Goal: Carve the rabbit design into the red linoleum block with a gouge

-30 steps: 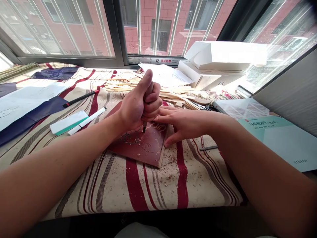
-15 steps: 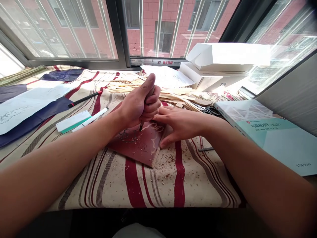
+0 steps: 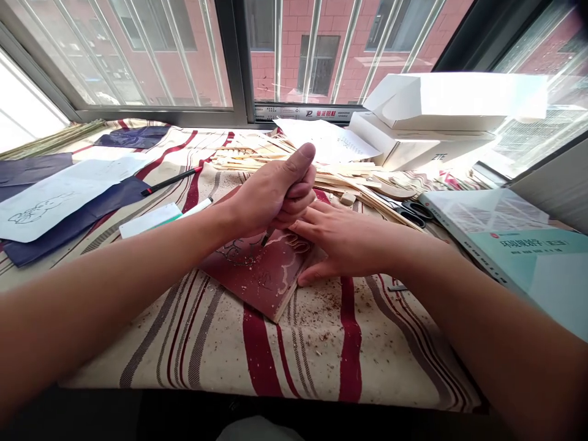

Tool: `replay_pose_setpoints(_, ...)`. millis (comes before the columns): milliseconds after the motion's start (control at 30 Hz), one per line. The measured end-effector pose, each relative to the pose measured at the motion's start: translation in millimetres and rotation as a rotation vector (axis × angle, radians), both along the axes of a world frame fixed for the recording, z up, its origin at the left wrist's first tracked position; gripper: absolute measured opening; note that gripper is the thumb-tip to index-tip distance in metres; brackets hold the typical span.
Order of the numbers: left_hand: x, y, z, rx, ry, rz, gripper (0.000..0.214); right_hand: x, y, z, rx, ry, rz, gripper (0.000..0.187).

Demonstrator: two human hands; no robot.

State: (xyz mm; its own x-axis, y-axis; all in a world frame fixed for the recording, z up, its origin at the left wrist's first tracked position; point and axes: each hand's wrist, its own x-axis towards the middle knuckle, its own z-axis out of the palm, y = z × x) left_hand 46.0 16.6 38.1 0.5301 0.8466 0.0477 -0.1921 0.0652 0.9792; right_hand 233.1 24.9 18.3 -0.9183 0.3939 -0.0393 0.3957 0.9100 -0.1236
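My left hand [image 3: 287,193] is closed in a fist, thumb on top, around an upright carving knife [image 3: 266,236]. Most of the tool is hidden in the fist; its dark tip meets a reddish-brown board [image 3: 257,288]. Drawn black lines and pale carved grooves mark the board's face, and small chips lie scattered over it. Spread fingers of my right hand [image 3: 342,239] rest along the board's right edge, with the fingertips beside the left fist and the thumb at the near side.
Striped cloth [image 3: 312,367] covers the table. Thin wood strips [image 3: 248,160] and a white box [image 3: 413,150] lie behind. Scissors [image 3: 416,213] and a book [image 3: 514,239] are at right. A drawing [image 3: 41,208], a red-black pen [image 3: 169,181] and a white-green case [image 3: 149,220] lie left.
The whole view has shifted, so things appear farther right. My left fist leans a little more over the board, still gripping the tool. My right hand stays on the board's edge.
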Motion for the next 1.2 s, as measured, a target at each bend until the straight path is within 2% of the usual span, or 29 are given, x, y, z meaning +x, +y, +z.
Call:
replay_pose_setpoints(167, -1.6, -3.1, -1.7, 0.058, 0.000, -0.136, 0.065, -1.5, -1.2, 0.8, -0.040, 0.016, 0.054, 0.086)
replay_pose_setpoints(367, -5.0, -6.6, -1.4, -0.078, 0.052, -0.186, 0.063, -1.5, -3.9, 2.7, -0.094, 0.034, 0.030, 0.082)
replay_pose_setpoints(433, -2.1, -6.2, -3.0, -0.066, 0.044, -0.132, 0.063, -0.6, -2.6, 1.2, -0.102, 0.051, 0.033, 0.082)
replay_pose_setpoints(567, 4.0, -3.9, -3.9, 0.041, -0.044, 0.071, 0.064, 1.4, 2.0, -2.4, -0.099, 0.054, 0.040, 0.091)
replay_pose_setpoints(733, 7.0, -10.1, -4.3, 0.120, -0.018, 0.150, 0.061, 2.0, 2.9, -2.6, -0.095, 0.047, 0.047, 0.088)
replay_pose_setpoints(933, 11.4, -24.5, -16.9, 0.419, -0.060, 0.392, 0.060, 2.8, 2.4, -2.2, -0.097, 0.079, 0.065, 0.087)
replay_pose_setpoints(1000, 9.6, -22.1, -16.8, 0.385, -0.053, 0.329, 0.061, 3.3, 2.9, -3.0, -0.105, 0.073, 0.055, 0.087)
replay_pose_setpoints(1033, 7.8, -19.4, -15.4, 0.343, -0.060, 0.254, 0.062, 3.4, 3.0, -3.3, -0.102, 0.069, 0.052, 0.085)
replay_pose_setpoints(1100, 3.0, -12.6, -11.1, 0.220, -0.001, 0.019, 0.062, 3.1, 2.9, -3.5, -0.088, 0.062, 0.056, 0.080)
replay_pose_setpoints(1200, -4.5, -3.7, -5.1, 0.096, -0.021, -0.153, 0.068, 1.5, 1.9, -2.2, -0.079, 0.048, 0.052, 0.081)
